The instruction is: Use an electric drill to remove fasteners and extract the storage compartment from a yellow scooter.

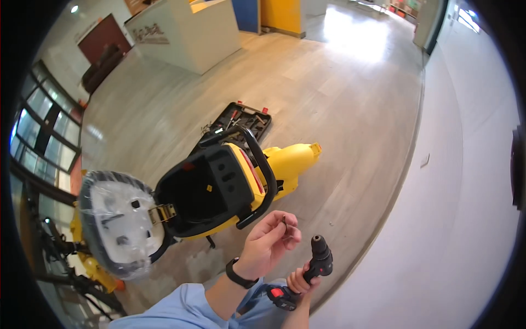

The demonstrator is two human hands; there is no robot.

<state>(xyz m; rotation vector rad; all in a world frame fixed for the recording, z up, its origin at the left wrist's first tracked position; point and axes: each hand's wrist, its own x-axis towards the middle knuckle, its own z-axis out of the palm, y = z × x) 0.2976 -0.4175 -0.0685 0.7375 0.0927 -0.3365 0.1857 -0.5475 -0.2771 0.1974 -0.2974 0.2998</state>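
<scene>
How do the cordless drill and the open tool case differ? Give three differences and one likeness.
Shape: the cordless drill is pistol-shaped; the open tool case is broad and flat.
Position: the drill is held up in the right grip; the case lies on the floor.
Visibility: the yellow scooter hides part of the case; only the grip covers part of the drill.
Both are mainly black with red parts.
</scene>
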